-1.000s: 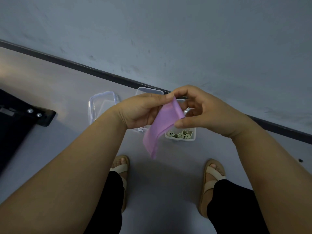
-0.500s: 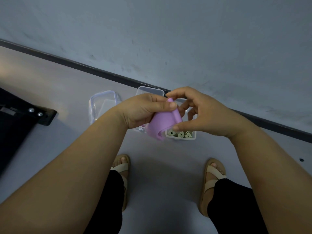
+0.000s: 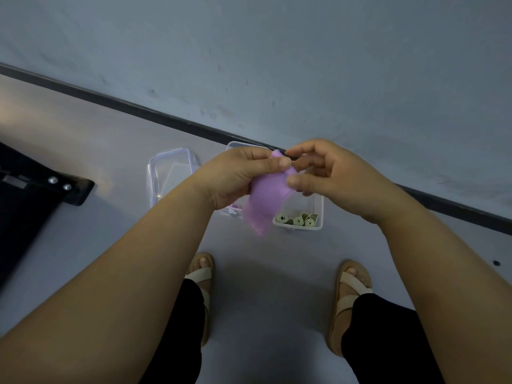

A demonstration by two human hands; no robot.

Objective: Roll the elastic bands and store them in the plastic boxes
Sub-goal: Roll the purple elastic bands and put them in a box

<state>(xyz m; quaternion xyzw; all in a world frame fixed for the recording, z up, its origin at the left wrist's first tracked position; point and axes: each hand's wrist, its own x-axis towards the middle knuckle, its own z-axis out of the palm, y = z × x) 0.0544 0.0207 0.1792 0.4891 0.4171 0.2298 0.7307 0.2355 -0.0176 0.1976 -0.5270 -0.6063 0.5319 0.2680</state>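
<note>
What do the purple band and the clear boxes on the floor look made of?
Purple band: thin, matte, probably latex or rubber sheet; it curves and hangs limp without sharp creases.
Box with the green rolls: clear, glossy, rigid plastic; the rolls and floor show through its walls.
Left container: apparently the same clear plastic.

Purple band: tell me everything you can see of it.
The purple band is a thin, flat, matte lilac strip, seemingly rubbery. The left hand pinches its top end, the right hand its upper right edge. Its lower end hangs free and blurred, in front of the clear box of green rolls.
</note>
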